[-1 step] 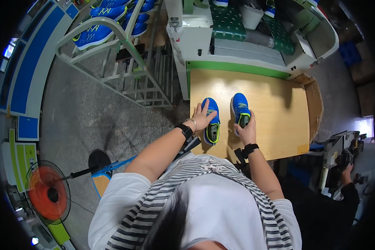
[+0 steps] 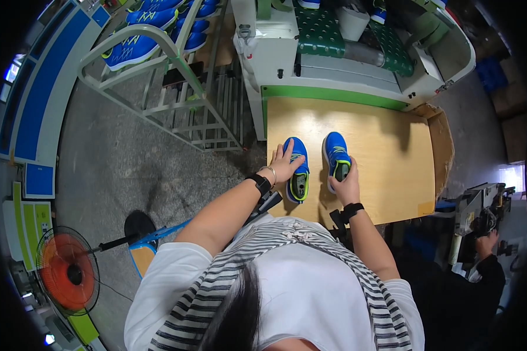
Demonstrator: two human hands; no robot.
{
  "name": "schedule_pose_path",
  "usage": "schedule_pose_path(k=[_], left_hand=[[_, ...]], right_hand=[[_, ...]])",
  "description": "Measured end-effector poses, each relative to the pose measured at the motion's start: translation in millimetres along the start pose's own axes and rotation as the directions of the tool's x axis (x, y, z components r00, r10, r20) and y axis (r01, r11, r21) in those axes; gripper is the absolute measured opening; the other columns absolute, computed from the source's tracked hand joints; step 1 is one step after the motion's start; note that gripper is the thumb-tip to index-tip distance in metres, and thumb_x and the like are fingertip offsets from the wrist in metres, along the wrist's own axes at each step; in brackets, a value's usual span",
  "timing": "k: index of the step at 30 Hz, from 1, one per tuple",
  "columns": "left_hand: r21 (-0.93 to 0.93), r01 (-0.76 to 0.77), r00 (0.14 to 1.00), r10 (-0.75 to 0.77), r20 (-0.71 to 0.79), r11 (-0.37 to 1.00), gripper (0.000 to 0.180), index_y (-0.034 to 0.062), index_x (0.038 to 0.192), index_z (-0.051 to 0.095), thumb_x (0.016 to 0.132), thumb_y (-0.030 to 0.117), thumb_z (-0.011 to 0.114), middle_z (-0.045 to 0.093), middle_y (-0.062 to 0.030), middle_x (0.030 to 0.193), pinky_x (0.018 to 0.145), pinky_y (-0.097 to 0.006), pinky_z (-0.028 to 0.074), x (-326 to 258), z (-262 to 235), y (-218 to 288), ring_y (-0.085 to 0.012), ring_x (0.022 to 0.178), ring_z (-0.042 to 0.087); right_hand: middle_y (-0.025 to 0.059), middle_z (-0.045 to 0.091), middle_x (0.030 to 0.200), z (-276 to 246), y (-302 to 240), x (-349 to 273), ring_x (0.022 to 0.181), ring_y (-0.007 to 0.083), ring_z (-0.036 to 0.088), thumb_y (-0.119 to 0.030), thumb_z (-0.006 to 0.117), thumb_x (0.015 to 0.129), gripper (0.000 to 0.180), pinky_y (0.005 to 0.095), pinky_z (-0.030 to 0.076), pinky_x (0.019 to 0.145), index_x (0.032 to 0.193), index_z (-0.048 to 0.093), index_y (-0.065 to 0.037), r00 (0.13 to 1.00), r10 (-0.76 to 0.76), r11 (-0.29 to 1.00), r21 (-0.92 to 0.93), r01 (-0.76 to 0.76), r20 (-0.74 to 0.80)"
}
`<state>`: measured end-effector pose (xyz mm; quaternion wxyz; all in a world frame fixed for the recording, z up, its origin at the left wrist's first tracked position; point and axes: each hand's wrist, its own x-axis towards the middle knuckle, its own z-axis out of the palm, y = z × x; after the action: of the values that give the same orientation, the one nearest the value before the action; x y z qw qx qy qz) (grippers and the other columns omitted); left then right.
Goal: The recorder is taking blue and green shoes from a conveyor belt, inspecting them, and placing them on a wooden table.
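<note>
Two blue sneakers with lime-green collars and white soles lie on a wooden tabletop [image 2: 386,152], toes pointing away from me. Across the upper of the left sneaker [image 2: 300,182] rests my left hand [image 2: 283,168], open, its fingers spread over the laces and toe side. My right hand [image 2: 348,183] grips the right sneaker [image 2: 336,146] at its heel and collar, thumb on one side and fingers on the other. Something dark sits in the opening of each sneaker. The right palm hides the heel of the right sneaker.
Beyond the table stands a white machine [image 2: 328,76] with a green perforated belt [image 2: 319,38]. A metal rack [image 2: 158,88] with more blue sneakers is at the far left. An orange fan [image 2: 67,272] stands near left. At right, a co-worker's hand [image 2: 486,243] touches another machine.
The right sneaker has shifted very slightly to the left, with my right hand still on it. My left hand and the left sneaker look unmoved.
</note>
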<state>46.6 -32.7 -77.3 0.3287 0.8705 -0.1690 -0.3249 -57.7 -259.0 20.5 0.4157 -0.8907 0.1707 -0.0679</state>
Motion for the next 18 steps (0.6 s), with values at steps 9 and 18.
schedule_pose_path(k=[9,18], left_hand=[[-0.063,0.023,1.000,-0.022,0.015,0.998,0.090,0.0262,0.154,-0.006,0.089,0.070,0.038,-0.005,-0.0304,0.156,0.117,-0.049,0.003,-6.7,-10.1,12.0,-0.0465,0.145,-0.007],[-0.110,0.059,0.998,-0.058,0.013,0.992,0.090,0.0254,0.154,-0.005,0.089,0.071,0.038,-0.004,-0.0307,0.156,0.117,-0.049,0.005,-17.4,-19.0,25.5,-0.0474,0.144,-0.005]], right_hand=[[0.0234,0.052,0.121,-4.5,-23.8,-28.0,0.112,0.0420,0.053,-0.009,0.072,0.069,0.080,0.0444,0.048,0.092,0.140,0.033,-0.007,0.995,-0.029,0.979,-0.198,0.047,0.092],[0.0167,0.053,0.120,-5.6,-30.1,-21.6,0.109,0.0366,0.055,-0.013,0.076,0.070,0.079,0.0459,0.045,0.093,0.139,0.039,-0.018,0.993,-0.058,0.923,-0.374,0.093,0.104]])
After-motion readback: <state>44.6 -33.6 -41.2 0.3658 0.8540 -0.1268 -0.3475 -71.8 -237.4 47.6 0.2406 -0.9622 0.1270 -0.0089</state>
